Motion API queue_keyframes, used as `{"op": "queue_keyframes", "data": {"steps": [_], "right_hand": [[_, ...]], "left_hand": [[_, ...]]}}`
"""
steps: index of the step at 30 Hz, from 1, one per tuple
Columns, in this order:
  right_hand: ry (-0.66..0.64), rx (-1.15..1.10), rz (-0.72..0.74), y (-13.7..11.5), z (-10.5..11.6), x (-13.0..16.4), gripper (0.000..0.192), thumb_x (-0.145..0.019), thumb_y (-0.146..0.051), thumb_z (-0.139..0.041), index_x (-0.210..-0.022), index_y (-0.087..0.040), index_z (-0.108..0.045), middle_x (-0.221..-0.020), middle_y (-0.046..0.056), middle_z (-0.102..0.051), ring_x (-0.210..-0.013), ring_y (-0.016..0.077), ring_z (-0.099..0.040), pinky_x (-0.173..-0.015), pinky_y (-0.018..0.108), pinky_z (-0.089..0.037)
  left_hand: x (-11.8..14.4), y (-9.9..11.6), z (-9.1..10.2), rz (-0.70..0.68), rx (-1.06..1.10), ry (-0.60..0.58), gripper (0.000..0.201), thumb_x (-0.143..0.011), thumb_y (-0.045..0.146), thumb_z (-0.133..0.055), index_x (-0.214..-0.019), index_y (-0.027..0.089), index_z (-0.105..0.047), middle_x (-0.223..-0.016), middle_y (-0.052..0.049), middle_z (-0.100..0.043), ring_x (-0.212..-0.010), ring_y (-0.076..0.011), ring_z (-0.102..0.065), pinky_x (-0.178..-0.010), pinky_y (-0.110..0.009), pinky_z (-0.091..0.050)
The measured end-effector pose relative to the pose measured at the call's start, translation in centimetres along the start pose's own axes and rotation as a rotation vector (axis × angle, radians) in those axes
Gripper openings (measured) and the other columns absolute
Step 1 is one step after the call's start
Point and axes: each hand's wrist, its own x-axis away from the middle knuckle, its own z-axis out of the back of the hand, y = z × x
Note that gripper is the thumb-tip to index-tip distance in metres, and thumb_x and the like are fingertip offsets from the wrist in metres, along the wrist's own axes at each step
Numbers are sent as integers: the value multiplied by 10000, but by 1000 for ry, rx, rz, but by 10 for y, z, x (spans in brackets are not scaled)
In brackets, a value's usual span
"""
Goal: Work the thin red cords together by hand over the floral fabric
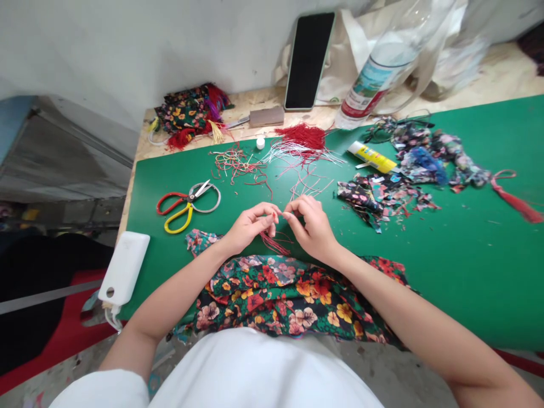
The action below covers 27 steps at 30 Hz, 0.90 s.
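My left hand (255,225) is closed in a pinch on a small red tassel. Dark red threads of the tassel (275,243) hang below the fingers, and a bit of red shows at the fingertips. Close against those fingertips, my right hand (313,229) pinches thumb and forefinger together; whatever lies between them is too small to make out. Under both wrists lies a floral cloth (293,294) in black, green, red and orange, spread along the table's near edge.
Scissors (190,205) with red and yellow handles lie left on the green mat (467,255). Beyond my hands are red threads (304,139), cord scraps (236,161) and a yellow tube (374,157). A phone (309,62), bottle (369,85), fabric scraps (382,195) and white power bank (124,267) surround them.
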Motion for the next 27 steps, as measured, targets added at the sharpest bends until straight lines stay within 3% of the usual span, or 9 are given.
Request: {"op": "queue_keyframes", "data": {"steps": [3, 6, 13, 23, 27], "right_hand": [[-23, -103, -29, -3, 0, 0, 151, -917, -284, -444, -790, -213, -481, -753, 22, -542, -745, 173, -483, -707, 325, -346], [-44, -133, -47, -5, -1, 1, 164, -912, -292, -441, -776, -212, -485, -748, 22, -537, -744, 173, -480, -715, 329, -351], [-47, -135, -53, -5, -3, 1, 179, -913, -292, -432, -760, -209, -476, -729, 20, -526, -735, 171, -466, -727, 333, -345], [-51, -123, -64, -3, 3, 2, 66, -874, -245, -460, -878, -208, -515, -780, 25, -593, -779, 189, -519, -732, 341, -359], [-33, -106, -38, -3, 4, 2, 106, -878, -250, -486, -957, -209, -543, -788, 27, -609, -780, 190, -529, -730, 340, -360]], "left_hand": [[2, 1, 0, -5, -96, -94, 274, -761, 402, -661, -748, 128, -649, -1096, -66, -547, -642, -54, -603, -695, -243, -506], [2, 3, -2, -10, -115, -130, 274, -754, 402, -666, -741, 129, -655, -995, -54, -570, -676, -73, -617, -698, -226, -500], [0, 3, -4, 10, -110, -48, 273, -750, 394, -676, -749, 122, -662, -743, -34, -626, -708, -103, -601, -714, -225, -474], [0, -3, 1, 22, -97, -1, 296, -745, 423, -678, -779, 129, -677, -714, -34, -651, -670, -102, -600, -685, -221, -466], [0, -5, 3, 19, -97, -13, 282, -758, 414, -668, -776, 133, -676, -705, -34, -650, -674, -103, -601, -684, -221, -460]]}}
